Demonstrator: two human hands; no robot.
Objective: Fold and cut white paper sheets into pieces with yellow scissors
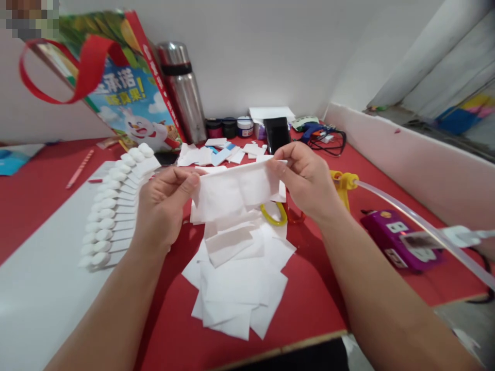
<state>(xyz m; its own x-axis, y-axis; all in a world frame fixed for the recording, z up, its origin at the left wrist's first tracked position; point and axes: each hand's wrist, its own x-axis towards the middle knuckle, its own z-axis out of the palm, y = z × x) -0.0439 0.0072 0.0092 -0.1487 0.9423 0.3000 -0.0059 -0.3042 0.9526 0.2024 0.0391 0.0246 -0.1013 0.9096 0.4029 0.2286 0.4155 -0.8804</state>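
A thin white sheet (232, 190), perhaps paper or tissue, is stretched level between my two hands, with its top edge folded or rolled. My left hand (164, 203) pinches the left end of that edge between thumb and fingers. At the other end, my right hand (303, 178) grips the edge in the same way. Below the held sheet lies a loose pile of white sheets (235, 283) on the red table (309, 299). Scissors with a yellow handle loop (275, 215) lie partly under the sheet and beside my right hand.
White-tipped sticks (102, 226) stand in a row on a white board (50, 268) at left. Behind are a gift bag (135, 103), a steel thermos (185, 98), small jars (244, 127) and paper scraps (226, 153). A yellow glue gun (344, 183) and purple box (398, 242) sit right.
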